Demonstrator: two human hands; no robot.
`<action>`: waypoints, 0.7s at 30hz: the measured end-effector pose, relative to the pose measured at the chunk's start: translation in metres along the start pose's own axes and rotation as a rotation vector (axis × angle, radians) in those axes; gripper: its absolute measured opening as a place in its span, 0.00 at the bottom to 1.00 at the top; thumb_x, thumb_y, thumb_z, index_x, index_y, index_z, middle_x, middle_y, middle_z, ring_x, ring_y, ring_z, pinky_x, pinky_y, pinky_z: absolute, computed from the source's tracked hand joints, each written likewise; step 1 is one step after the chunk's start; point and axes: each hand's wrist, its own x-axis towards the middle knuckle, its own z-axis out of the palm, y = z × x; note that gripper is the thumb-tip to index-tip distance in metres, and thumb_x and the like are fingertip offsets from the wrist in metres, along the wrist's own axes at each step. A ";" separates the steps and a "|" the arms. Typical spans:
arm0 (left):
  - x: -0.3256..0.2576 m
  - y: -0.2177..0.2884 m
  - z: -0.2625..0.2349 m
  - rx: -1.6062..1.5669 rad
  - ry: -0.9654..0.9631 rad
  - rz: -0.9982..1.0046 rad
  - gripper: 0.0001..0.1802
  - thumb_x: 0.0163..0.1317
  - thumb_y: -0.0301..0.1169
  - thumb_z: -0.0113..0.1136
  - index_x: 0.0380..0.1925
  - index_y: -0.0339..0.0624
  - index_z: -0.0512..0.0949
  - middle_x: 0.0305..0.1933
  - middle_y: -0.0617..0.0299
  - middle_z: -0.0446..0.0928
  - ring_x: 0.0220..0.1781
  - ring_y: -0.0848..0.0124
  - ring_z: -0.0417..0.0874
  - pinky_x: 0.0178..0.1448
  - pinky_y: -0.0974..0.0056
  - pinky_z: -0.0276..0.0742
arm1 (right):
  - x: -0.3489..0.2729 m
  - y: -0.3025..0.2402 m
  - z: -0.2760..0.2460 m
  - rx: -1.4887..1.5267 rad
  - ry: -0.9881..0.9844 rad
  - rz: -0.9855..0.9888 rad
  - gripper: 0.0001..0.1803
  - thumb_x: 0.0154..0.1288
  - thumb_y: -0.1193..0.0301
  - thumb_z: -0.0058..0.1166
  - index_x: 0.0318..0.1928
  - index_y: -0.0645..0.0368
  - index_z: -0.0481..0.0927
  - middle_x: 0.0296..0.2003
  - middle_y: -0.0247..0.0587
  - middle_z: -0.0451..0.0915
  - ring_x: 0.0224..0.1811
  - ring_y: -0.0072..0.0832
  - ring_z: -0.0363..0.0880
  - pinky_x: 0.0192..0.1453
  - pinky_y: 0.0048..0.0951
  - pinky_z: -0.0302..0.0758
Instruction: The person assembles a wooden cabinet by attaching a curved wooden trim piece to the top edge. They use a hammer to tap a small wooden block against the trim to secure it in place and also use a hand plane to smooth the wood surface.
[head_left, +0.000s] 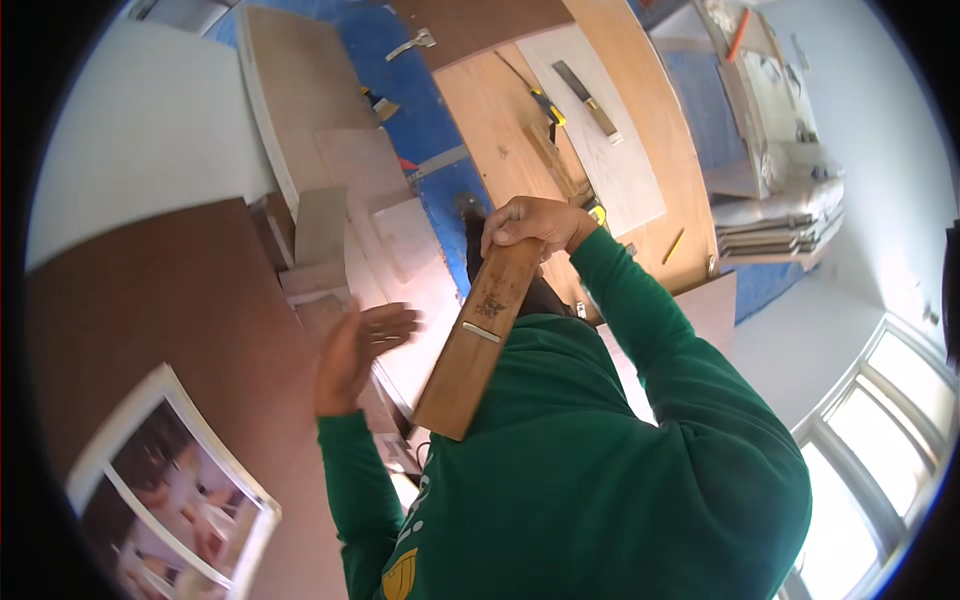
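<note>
My right hand [530,222] is closed around the upper end of a wooden hand plane [470,345]. The plane is tilted in front of my chest with its flat sole facing up, and a narrow pale slot crosses the sole near its middle. Dark marks show on the wood above the slot. Apart from the plane, to its left, my left hand [360,350] is raised, fingers stretched out and slightly blurred, holding nothing. Just beyond my right hand, a yellow and black tape measure [598,214] lies on the wooden workbench [640,60].
On the bench lie a pale board [635,175], a dark-bladed tool with a wooden handle [588,100], a yellow-and-black-handled tool [549,107] and a yellow pencil [674,246]. Panels [300,90] lean at left. A shelf unit [740,100] stands at right.
</note>
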 end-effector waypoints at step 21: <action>0.180 0.129 0.087 0.492 -0.192 0.082 0.33 0.75 0.27 0.68 0.78 0.35 0.72 0.74 0.53 0.80 0.74 0.61 0.81 0.78 0.56 0.74 | 0.064 -0.027 -0.020 0.604 0.533 -0.433 0.34 0.84 0.55 0.61 0.75 0.70 0.75 0.43 0.48 0.89 0.36 0.31 0.90 0.34 0.29 0.83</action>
